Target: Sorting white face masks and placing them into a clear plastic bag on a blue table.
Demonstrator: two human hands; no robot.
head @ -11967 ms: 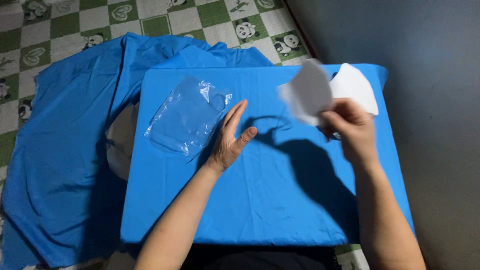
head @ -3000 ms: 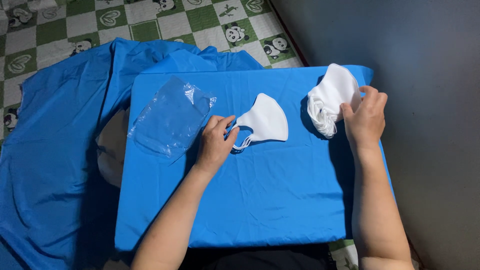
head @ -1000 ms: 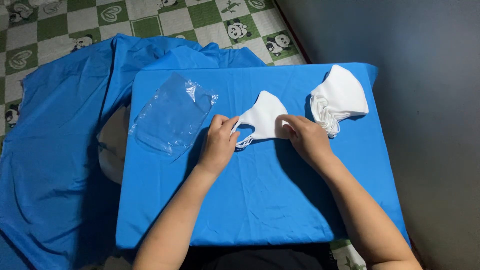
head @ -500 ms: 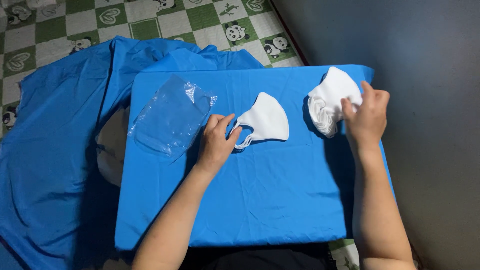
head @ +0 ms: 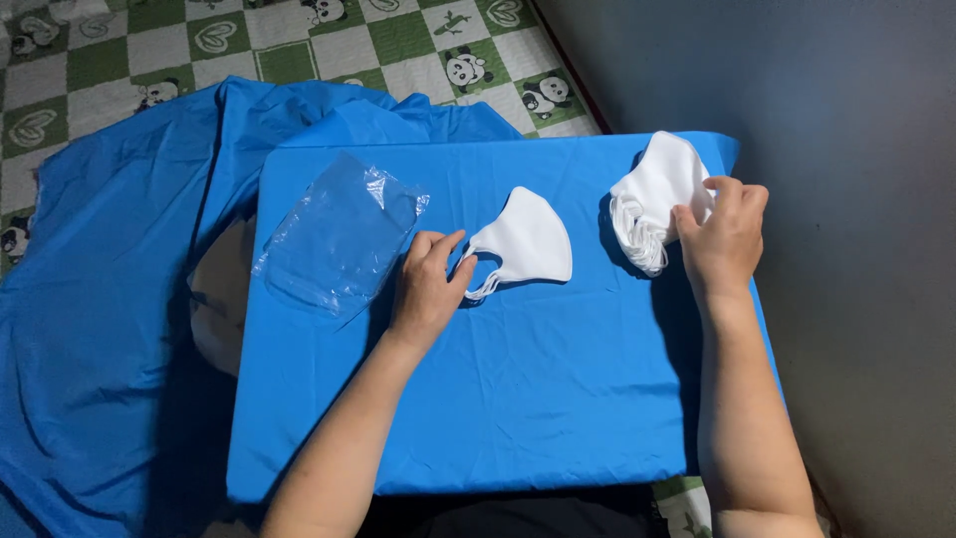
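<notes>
Now the left hand (head: 426, 289) lies spread, fingertips pinning the lone white mask (head: 528, 244) just beyond, while the right hand (head: 722, 239) pinches the mask stack (head: 652, 194).

Lying on a blue-covered table (head: 518, 399): a single white face mask (head: 528, 241). Sitting alongside: a stack of white masks (head: 652, 199) and a clear plastic bag (head: 334, 234).

I see one white mask (head: 528, 242) lying flat mid-table, ear loops left; white mask stack (head: 657, 194), probably several, far right.
</notes>
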